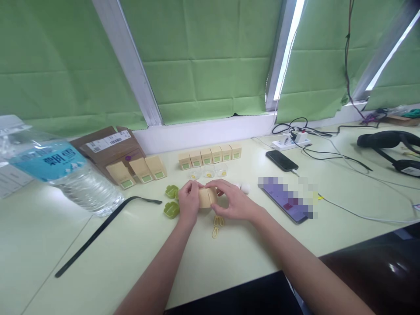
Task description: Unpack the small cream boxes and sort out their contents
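A small tan cardboard box [205, 199] is held between my two hands over the middle of the table. My left hand [189, 200] grips its left side, and my right hand [229, 199] has thumb and fingers on its right side and top. Green flower-shaped pieces [171, 209] lie just left of my left hand. Below the box are yellow loop-shaped pieces [215, 226]. Small clear cups [208, 171] with yellow marks stand behind my hands. White round pieces [244, 188] sit beyond my right hand, partly hidden by it.
Several similar boxes [206, 156] form a row at the back, with more boxes [145, 169] by a brown package [108, 142]. A water bottle [72, 175] and black strap [98, 232] are left. Phones [281, 161], a power strip [290, 142], cables and headphones [390, 140] are right.
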{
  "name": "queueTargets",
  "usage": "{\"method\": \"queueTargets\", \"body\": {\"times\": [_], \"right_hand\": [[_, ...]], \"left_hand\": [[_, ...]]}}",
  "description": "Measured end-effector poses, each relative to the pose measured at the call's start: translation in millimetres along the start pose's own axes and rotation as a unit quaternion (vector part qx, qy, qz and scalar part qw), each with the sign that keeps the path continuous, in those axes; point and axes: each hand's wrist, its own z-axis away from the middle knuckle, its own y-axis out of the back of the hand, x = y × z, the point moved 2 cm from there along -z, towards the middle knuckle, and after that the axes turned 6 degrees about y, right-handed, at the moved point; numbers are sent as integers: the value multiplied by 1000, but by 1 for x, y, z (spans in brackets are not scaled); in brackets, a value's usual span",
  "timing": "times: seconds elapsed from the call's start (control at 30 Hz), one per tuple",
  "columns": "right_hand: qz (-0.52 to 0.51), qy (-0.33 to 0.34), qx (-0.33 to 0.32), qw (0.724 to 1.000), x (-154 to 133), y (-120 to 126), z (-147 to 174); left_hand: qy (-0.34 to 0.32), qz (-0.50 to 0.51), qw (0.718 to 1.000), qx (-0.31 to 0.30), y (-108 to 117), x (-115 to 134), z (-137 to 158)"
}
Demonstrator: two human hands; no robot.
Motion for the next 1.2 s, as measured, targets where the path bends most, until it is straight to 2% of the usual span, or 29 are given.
{"method": "queueTargets", "body": {"times": [0.4,0.73,0.83,0.97,1.2], "right_hand": [[-14,10,17,1000,1,-1,0],[-60,-37,26,997,7,4,3],[-53,-69,30,996,6,3,3],[-31,-110,55,992,7,0,2],[-58,-115,144,981,16,-1,1]], "left_hand": [[16,1,1000,14,1,-3,-3],[44,41,998,6,2,-7,-4],[45,45,998,5,1,-4,-3],[50,55,997,9,-1,-1,0],[76,93,993,-14,-4,3,2]]}}
